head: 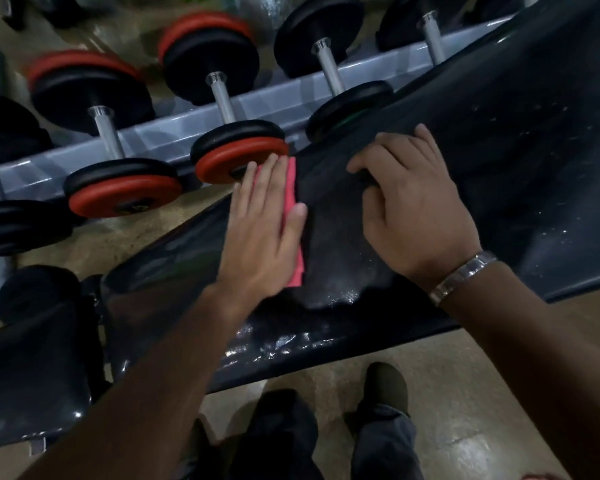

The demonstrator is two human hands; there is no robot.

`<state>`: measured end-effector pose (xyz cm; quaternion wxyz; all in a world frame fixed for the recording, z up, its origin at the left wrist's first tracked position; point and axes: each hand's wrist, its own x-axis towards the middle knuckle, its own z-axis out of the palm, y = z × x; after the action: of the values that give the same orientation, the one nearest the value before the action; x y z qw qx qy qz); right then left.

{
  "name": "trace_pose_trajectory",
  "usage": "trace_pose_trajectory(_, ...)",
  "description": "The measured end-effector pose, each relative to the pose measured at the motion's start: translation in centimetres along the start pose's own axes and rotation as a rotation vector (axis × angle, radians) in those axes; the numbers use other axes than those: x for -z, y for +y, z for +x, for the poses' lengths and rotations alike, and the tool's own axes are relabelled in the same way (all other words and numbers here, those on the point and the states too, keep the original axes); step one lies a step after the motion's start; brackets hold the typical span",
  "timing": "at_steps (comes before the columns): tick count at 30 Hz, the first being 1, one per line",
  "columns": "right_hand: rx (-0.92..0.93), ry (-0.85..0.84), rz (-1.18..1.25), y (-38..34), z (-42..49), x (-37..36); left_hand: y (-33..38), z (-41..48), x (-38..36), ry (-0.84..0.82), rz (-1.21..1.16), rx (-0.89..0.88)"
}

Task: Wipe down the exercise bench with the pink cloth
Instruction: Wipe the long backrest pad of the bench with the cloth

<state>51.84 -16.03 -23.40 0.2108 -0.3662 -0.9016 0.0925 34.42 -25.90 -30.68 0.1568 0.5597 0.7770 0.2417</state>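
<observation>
The black padded exercise bench (499, 140) runs diagonally from lower left to upper right, with wet streaks and specks on its surface. My left hand (260, 230) lies flat with straight fingers on the pink cloth (291, 192), pressing it onto the pad near the far edge. Only a strip of the cloth shows along the hand's right side. My right hand (406, 202) rests on the pad to the right, fingers curled over the bench's far edge, a metal watch band on the wrist.
A grey dumbbell rack (174, 133) stands just beyond the bench, holding several dumbbells with red (239, 161) and black plates close to my left fingertips. The black seat pad (32, 368) sits at lower left. My legs and a shoe (385, 382) stand on the tan floor below.
</observation>
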Motion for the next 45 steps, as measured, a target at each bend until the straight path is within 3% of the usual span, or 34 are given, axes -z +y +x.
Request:
trace_pose_trajectory(4,-0.031,-0.014,0.113,0.5,0.9,1.4,1.3,3.4,0.3,0.000,-0.044,0.183)
trace_pose_trajectory(10,-0.049,-0.039,-0.246,2.5,0.9,4.1,0.7,0.5,1.5,-0.100,0.116,-0.050)
trace_pose_trajectory(14,-0.071,-0.064,-0.325,3.2,-0.1,4.4,2.4,1.4,0.9,-0.063,-0.063,0.088)
trace_pose_trajectory(19,-0.082,-0.060,-0.337,3.0,-0.4,4.0,4.6,5.1,0.2,0.039,-0.110,0.208)
trace_pose_trajectory(25,-0.075,-0.039,-0.341,3.1,-0.5,3.9,3.2,1.7,0.4,-0.009,-0.015,-0.217)
trace_pose_trajectory(30,-0.081,-0.027,-0.372,3.0,-0.3,3.7,4.6,6.0,0.8,-0.006,-0.052,0.027)
trace_pose_trajectory(32,-0.078,-0.019,-0.380,3.1,-0.4,3.6,5.5,5.2,0.5,0.004,-0.032,-0.038)
trace_pose_trajectory(36,-0.080,-0.034,-0.372,3.1,-0.5,3.7,2.7,2.5,0.8,-0.063,0.036,-0.336)
trace_pose_trajectory(38,-0.082,-0.029,-0.380,3.0,-0.4,3.6,1.9,3.6,1.1,-0.079,0.043,-0.309)
trace_pose_trajectory(42,-0.076,-0.018,-0.394,3.1,-0.4,3.5,4.7,6.0,0.6,-0.031,-0.016,-0.019)
trace_pose_trajectory(45,-0.075,-0.012,-0.403,3.2,-0.5,3.4,5.6,4.5,0.3,-0.020,0.015,-0.155)
